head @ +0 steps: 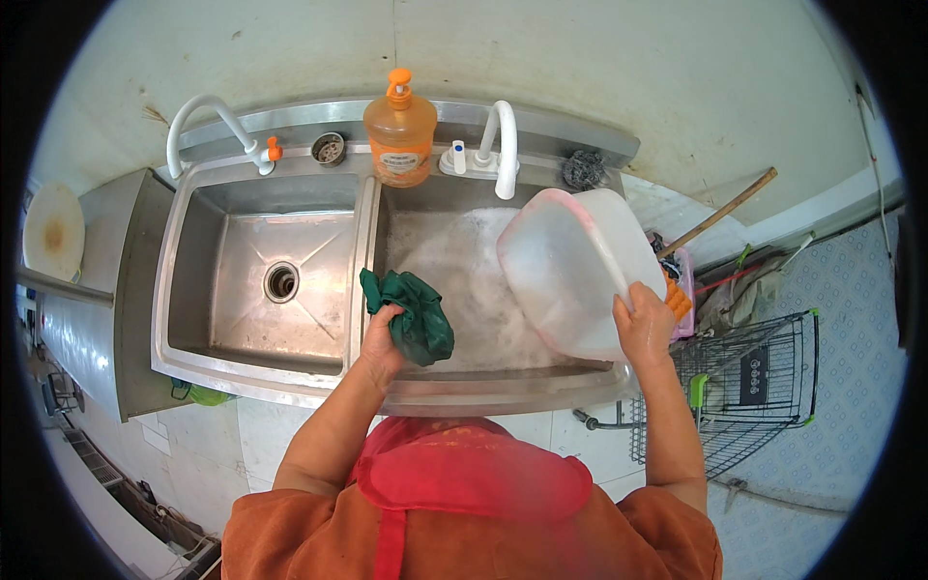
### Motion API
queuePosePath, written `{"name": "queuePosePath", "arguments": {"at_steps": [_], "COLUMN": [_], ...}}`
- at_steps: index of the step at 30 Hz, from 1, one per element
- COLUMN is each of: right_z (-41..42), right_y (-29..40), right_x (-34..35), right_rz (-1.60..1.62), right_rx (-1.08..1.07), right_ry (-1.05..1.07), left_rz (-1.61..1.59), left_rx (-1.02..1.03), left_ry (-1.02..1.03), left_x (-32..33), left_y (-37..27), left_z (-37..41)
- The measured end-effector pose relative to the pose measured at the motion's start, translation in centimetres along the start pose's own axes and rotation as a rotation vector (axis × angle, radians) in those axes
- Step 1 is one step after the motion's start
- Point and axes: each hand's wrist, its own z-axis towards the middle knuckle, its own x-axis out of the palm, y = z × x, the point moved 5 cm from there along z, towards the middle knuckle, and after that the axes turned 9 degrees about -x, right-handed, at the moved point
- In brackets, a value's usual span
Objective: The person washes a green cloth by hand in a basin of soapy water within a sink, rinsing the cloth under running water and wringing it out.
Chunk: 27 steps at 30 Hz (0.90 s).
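Observation:
A bunched dark green cloth (415,319) is gripped in my left hand (384,337), above the near left part of the right sink basin (435,254). Cloudy, foamy water lies in that basin. My right hand (644,322) grips the rim of a translucent white plastic tub (565,275) with a pinkish edge. The tub is tilted over the right side of the basin, its open side facing left. Its inside looks whitish, and I cannot tell whether it holds any liquid.
The left basin (283,239) shows its drain. Behind stand two white faucets (206,105) (500,138), an orange pump bottle (400,138), a small round metal cup (329,149) and a steel-wool scrubber (583,170). A wooden stick (718,212) and wire shopping cart (754,384) are at right.

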Motion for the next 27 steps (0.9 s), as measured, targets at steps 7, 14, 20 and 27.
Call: {"name": "queuePosePath", "arguments": {"at_steps": [7, 14, 20, 27], "right_z": [0.3, -0.3, -3.5, -6.1], "right_y": [-0.9, -6.8, -8.9, -7.1], "right_x": [0.5, 6.0, 15.5, 22.0], "right_rz": [0.039, 0.706, 1.421, 1.639], "right_rx": [0.030, 0.500, 0.973, 1.183], "right_ry": [-0.012, -0.102, -0.100, 0.060], "left_rz": [-0.007, 0.037, 0.017, 0.014], "left_rx": [0.002, 0.005, -0.112, -0.228], "left_ry": [0.026, -0.065, -0.178, -0.117], "left_x": [1.9, -0.5, -2.0, -1.2], "left_y": [0.1, 0.2, 1.6, 2.5], "left_z": [-1.2, -0.7, -1.2, -1.6]}}
